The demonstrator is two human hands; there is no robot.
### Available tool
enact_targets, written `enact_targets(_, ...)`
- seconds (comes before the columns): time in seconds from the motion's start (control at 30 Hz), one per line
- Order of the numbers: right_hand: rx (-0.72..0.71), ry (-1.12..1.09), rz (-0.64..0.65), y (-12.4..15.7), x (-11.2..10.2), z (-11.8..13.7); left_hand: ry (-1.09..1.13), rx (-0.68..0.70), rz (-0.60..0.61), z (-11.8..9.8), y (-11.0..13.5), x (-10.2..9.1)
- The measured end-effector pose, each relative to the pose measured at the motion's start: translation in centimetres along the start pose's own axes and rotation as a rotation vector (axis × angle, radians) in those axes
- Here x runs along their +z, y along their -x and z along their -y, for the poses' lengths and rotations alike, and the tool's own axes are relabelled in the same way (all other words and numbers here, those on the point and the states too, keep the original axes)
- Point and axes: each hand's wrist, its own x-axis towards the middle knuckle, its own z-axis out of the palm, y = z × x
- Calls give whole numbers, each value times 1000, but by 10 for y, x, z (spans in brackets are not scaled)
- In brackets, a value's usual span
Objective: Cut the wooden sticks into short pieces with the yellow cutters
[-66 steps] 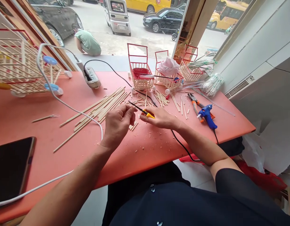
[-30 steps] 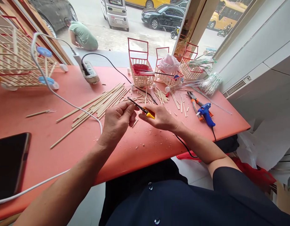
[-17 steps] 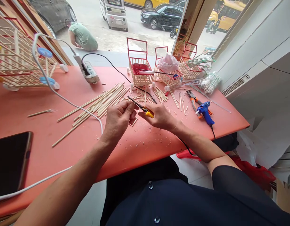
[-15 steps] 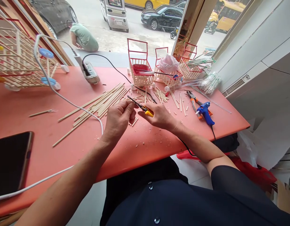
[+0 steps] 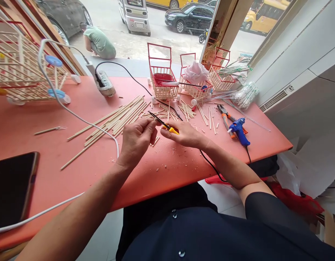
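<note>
In the head view my right hand point(image 5: 185, 134) grips a pair of scissors point(image 5: 170, 128) with yellow handles and dark, narrow blades. The blades point to the upper left, over the fingertips of my left hand point(image 5: 138, 139). That hand is closed in a pinch, and what it holds is hidden behind the fingers. Short cut pieces of wooden stick point(image 5: 155, 141) lie under the hands. Long wooden sticks point(image 5: 121, 117) are piled just beyond and left of my left hand. Several shorter sticks point(image 5: 187, 110) lie beyond my right hand.
Small stick-built carts point(image 5: 164, 90) with red handles line the table's back edge. A larger one point(image 5: 23, 69) stands left. Pliers point(image 5: 224, 116) and a blue glue gun point(image 5: 239, 132) lie right. A phone point(image 5: 13, 188), white cable point(image 5: 74, 114) and power strip point(image 5: 105, 85) are also here.
Both hands stay in nearly the same place. The scissors have shifted very slightly, with more of the yellow handle showing. The whole view has moved a little.
</note>
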Motion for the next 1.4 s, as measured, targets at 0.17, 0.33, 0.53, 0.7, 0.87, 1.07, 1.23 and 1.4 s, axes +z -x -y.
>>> enact_targets(0.17,20,57,-25,2,2,-3,20,-17,16,-3,0,-1)
enact_targets(0.33,4,60,-54,2,3,-3,-8,-12,23,-5,0,-4)
enact_targets(0.53,-41,19,-85,2,4,-2,5,-39,29,-6,1,-5)
enact_targets(0.7,-47,53,-153,6,5,-4,13,-49,38,-8,2,-3)
enact_targets(0.87,-41,92,-182,9,8,-6,58,-70,63,-6,2,-3)
enact_targets(1.07,-22,63,-135,4,13,-6,78,-100,66,-4,-2,-6)
enact_targets(1.23,-38,21,-41,-1,6,-3,144,-92,72,-1,-5,-7)
enact_targets(1.4,-29,-81,88,-1,-4,-2,270,-146,138,-1,-8,-7)
